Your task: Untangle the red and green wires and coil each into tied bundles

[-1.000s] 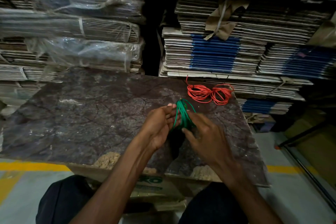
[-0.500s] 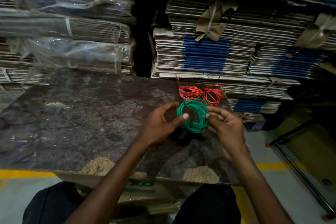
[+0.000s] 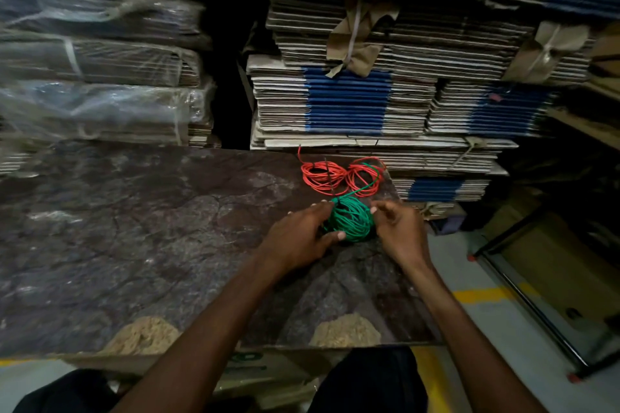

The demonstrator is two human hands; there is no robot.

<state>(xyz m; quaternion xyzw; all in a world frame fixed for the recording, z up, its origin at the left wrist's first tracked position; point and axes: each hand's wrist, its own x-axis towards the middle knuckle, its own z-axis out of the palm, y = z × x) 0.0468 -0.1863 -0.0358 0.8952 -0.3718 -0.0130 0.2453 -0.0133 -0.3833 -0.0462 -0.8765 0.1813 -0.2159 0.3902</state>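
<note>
Dim room, heavy shadow between cardboard stacks (image 3: pixel 352 100). Faint sheen on plastic wrap (image 3: pixel 100 111) at left. Wide-angle bending at edges; corners soft, slightly blurred. Floor (image 3: pixel 503 329) brighter at right.

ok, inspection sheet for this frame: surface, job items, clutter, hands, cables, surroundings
Surface: dark mottled board, worn pale patches at near edge.
Job's things: green wire coil held over the board; red wire bundle lying at far right, pinched in a figure-eight.
Clutter: nothing seen.
Grippers: left hand and right hand both grip the green coil.
Cables: loose green tail runs across the red bundle.
Surroundings: stacked flat cardboard behind; metal frame at right.
</note>
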